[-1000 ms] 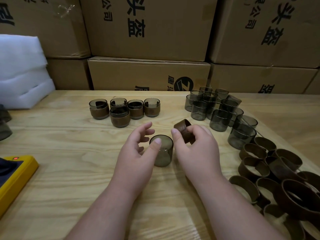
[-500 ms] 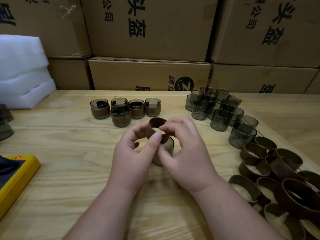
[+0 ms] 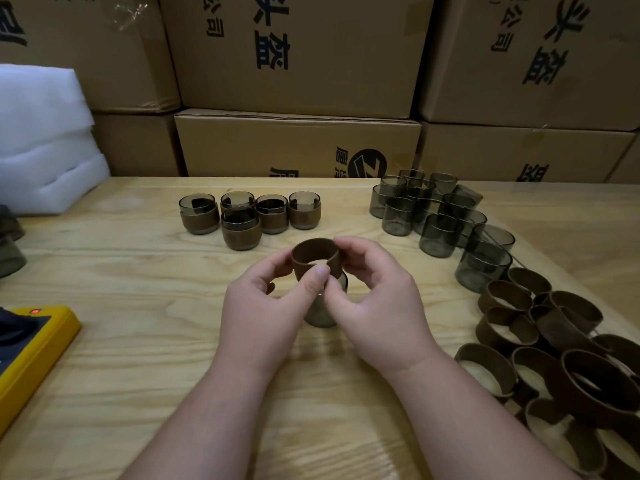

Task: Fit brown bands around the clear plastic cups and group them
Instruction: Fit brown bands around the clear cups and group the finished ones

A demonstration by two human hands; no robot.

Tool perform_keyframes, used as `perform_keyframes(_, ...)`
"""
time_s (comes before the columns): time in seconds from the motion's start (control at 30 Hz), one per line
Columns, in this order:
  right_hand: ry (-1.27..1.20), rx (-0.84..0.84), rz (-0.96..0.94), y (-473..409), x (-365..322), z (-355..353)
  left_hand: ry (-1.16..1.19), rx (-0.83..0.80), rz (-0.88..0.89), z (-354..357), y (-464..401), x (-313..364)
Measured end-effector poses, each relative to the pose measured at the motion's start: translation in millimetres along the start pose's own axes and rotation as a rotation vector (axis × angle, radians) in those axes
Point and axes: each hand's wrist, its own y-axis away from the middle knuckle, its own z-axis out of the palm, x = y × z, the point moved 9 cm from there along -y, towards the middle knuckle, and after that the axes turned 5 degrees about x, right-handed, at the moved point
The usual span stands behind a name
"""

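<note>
Wooden table [image 3: 138, 341], brown band [image 3: 313, 254] now over cup [image 3: 320, 313]

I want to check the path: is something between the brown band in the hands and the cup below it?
Nothing visible. Both hands, left hand and right hand, pinch the brown band directly above the clear cup; only the person's own fingertips sit near the cup's rim.
</note>
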Motion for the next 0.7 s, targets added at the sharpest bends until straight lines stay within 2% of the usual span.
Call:
perform_keyframes(0.47, -0.023, -0.024, 0.071, 0.7, 6.4, -6.8, 0.027, -0.029, 0.003, -1.0, 0.9, 3.1)
perform_keyframes(0.7, 0.161, -0.046, 0.069, 1.5, 6.7, -7.2, -0.076, -0.039, 0.051, 1.0, 1.9, 5.6)
